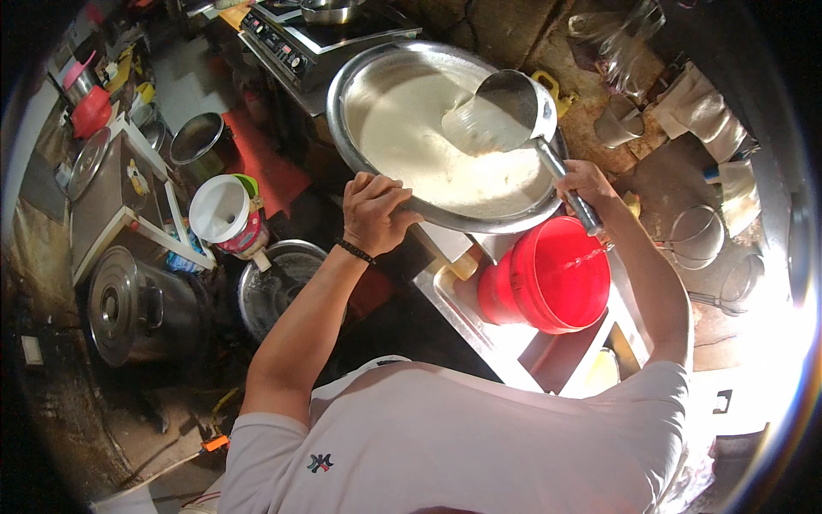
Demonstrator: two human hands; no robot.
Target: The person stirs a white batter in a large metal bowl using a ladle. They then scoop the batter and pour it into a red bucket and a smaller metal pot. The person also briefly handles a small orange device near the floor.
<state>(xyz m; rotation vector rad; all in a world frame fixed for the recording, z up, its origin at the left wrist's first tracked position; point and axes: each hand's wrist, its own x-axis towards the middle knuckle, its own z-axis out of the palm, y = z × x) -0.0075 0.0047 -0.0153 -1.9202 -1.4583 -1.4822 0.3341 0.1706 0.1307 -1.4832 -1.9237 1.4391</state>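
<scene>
A large round metal basin point(337, 122) filled with pale cream-coloured liquid point(411, 135) lies before me. My left hand point(379, 212) grips its near rim, a dark beaded bracelet at the wrist. In my right hand point(585, 183) is the handle of a big metal ladle point(514, 96). The ladle's bowl is tilted over the right side of the basin, with pale liquid at its lower edge; whether the bowl touches the surface I cannot tell. Just below the basin's near right rim stands a red plastic bucket point(568, 276), tilted in view, under my right forearm.
A metal sink edge point(475, 340) surrounds the bucket. Beyond the basin is an induction cooker point(302, 45) with a pan point(331, 9). At left are a white funnel point(219, 209), a lidded stockpot point(138, 308) and an open metal pot point(199, 138). Wire strainers point(699, 238) lie at right.
</scene>
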